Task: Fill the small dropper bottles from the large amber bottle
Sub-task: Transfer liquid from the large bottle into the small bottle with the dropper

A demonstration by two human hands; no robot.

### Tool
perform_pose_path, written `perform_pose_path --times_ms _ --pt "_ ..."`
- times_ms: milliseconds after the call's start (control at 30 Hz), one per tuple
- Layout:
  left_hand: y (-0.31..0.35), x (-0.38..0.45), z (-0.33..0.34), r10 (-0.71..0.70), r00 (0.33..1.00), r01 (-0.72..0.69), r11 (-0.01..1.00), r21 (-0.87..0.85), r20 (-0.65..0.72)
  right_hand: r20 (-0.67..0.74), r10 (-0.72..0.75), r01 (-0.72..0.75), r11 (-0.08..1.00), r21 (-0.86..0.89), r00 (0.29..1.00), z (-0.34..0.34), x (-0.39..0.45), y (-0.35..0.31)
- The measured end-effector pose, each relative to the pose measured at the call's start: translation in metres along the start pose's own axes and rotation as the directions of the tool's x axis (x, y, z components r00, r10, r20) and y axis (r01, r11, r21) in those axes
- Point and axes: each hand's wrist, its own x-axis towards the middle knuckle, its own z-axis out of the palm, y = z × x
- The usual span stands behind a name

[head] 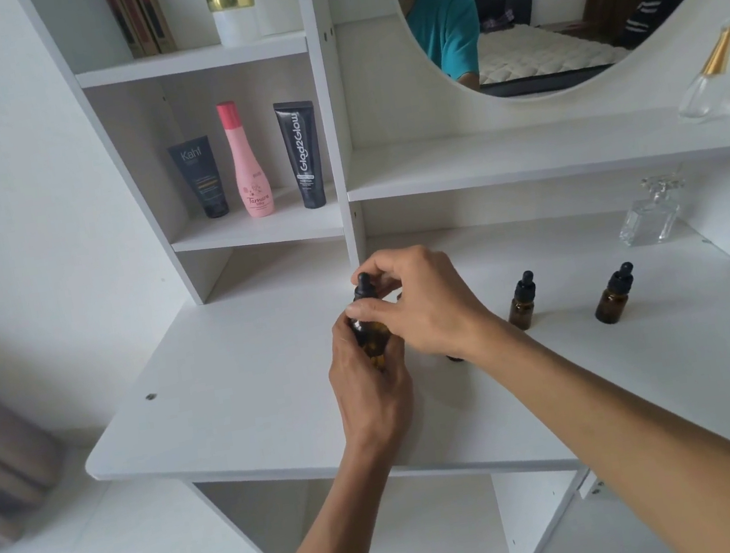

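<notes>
The step in hand looks like opening, or possibly closing, the large amber glass bottle with a black rubber dropper cap; which of the two cannot be told from this moment alone. The bottle is held upright just above the white dressing-table top, towards its middle, well in front of the open shelf compartments. The left hand comes up from below with its fingers curled round the bottle's body, gripping it firmly. The right hand reaches in from the right with the forearm crossing the tabletop, thumb and fingers pinched on the black cap at the neck. To the right of the large bottle, two small amber dropper bottles with black caps, one nearer and one farther right, stand upright on the tabletop, capped and apart from each other; a dark shape just under the right wrist may be a third, but is mostly hidden. If the cap is coming off, the next move calls for a steady twist while the left hand holds the body still, then uncapping a small bottle.
</notes>
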Motion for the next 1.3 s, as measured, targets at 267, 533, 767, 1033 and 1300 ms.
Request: perform_pose_path --times_ms 267,533,767,1033,1300 --pt "-0.003 0.001 0.001 0.01 1.0 -0.01 1.0 0.008 -0.013 0.01 -0.028 0.025 0.982 0.189 1.0 -0.009 0.007 -0.009" --pt "-0.003 0.0 0.002 0.036 0.999 -0.035 0.999 0.038 -0.036 -0.096 -0.035 0.069 0.926 0.371 0.995 -0.023 0.011 -0.028" --pt "-0.007 0.001 0.001 0.03 0.999 -0.028 0.999 0.047 -0.043 -0.165 -0.035 0.105 0.892 0.44 0.986 -0.019 0.013 -0.034" --pt "-0.011 0.0 0.001 0.019 0.999 -0.018 0.999 0.03 -0.027 -0.17 -0.071 0.121 0.944 0.307 0.983 -0.002 0.009 -0.019" --pt "-0.007 0.001 0.002 0.015 1.0 -0.015 1.0 0.012 -0.015 -0.169 -0.016 0.058 0.967 0.249 0.986 0.008 0.003 0.0"
